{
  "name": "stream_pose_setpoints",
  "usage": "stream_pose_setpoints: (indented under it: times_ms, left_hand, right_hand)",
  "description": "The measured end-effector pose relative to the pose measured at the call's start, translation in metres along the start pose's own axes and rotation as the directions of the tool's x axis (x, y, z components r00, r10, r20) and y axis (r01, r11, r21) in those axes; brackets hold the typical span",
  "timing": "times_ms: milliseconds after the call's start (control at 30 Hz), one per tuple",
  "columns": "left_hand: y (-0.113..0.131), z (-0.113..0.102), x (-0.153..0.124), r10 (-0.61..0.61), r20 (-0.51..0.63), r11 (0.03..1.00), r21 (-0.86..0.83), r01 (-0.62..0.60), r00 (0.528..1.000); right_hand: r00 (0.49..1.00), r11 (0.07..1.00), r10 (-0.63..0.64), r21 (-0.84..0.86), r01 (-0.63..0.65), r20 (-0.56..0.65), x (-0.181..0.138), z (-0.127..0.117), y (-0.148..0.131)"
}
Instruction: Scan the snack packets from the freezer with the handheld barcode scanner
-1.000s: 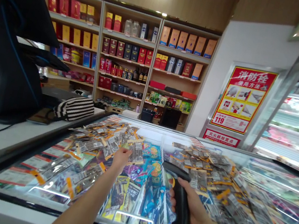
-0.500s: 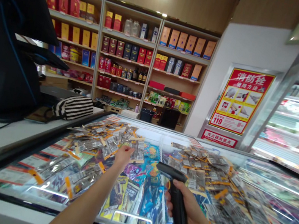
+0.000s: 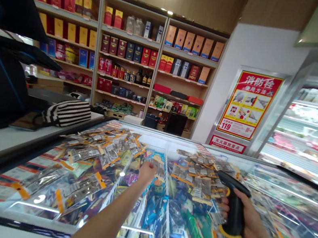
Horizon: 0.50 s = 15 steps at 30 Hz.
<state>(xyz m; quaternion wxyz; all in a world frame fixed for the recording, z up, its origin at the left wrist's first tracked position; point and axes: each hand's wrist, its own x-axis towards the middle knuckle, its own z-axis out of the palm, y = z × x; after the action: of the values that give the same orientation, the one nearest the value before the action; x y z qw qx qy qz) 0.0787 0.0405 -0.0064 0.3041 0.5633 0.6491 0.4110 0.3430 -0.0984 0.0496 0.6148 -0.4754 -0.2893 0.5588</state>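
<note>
My left hand (image 3: 147, 172) reaches over the middle of the glass freezer lid (image 3: 146, 136). Its fingers are pinched on a small clear packet (image 3: 159, 171) with a pale edge; motion blurs the packet a little. A black-and-yellow barcode scanner (image 3: 236, 214) is gripped in my right hand (image 3: 248, 215), its head tilted toward the left over the right-hand packets. On the glass to the left lies a spread pile of orange-edged packets (image 3: 110, 153). A second pile of similar packets (image 3: 203, 184) covers the right part, partly hidden behind the scanner.
Bagged frozen goods (image 3: 154, 212) show under the glass. A black checkout terminal (image 3: 2, 46) and a striped pouch (image 3: 69, 112) stand on the white counter at left. Shelves with boxes (image 3: 129, 50) line the back wall, with a lit refrigerator (image 3: 313, 134) at right.
My left hand has moved right with the packet, away from the left pile. My right hand has carried the scanner rightward, over the right pile. The view has shifted slightly.
</note>
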Motion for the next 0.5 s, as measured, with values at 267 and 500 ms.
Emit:
stream_pose_setpoints:
  times_ms: [267, 500]
  left_hand:
    - [0.032, 0.01, -0.02, 0.189, 0.121, 0.959, 0.189, -0.21, 0.974]
    - [-0.018, -0.139, -0.024, 0.184, 0.011, 0.866, 0.472, -0.167, 0.983]
  right_hand:
    - [0.996, 0.998, -0.059, -0.016, 0.058, -0.069, 0.021, -0.007, 0.002]
    - [1.0, 0.999, -0.023, 0.027, 0.024, -0.008, 0.028, 0.014, 0.013]
